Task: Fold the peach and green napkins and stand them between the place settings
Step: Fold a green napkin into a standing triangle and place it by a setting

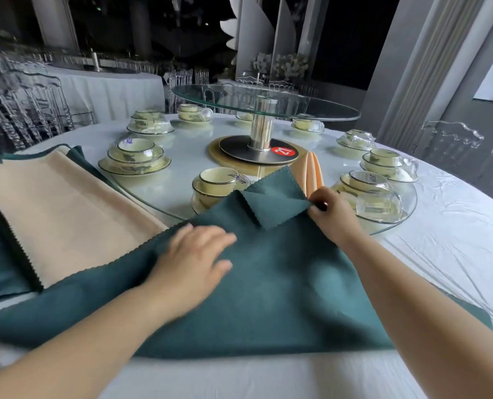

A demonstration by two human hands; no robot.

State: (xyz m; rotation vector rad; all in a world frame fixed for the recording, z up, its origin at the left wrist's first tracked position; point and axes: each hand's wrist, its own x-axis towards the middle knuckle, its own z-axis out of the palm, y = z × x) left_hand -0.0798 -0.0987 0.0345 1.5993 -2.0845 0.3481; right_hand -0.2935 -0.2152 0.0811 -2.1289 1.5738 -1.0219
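A dark green napkin [268,286] lies spread on the white tablecloth in front of me, its far corner turned back into a small flap. My right hand [330,210] pinches that flap at its right edge. My left hand [193,254] rests flat on the left part of the green napkin, fingers straight and slightly blurred. A stack of peach napkins [64,214] and green ones lies to the left. One folded peach napkin [313,174] stands upright between two place settings behind my right hand.
Place settings of cream bowls on plates [134,159] ring the round table, some with upturned glass cups [374,194]. A glass turntable on a metal post [261,131] rises at the centre. Clear chairs [452,142] stand around; other tables lie behind.
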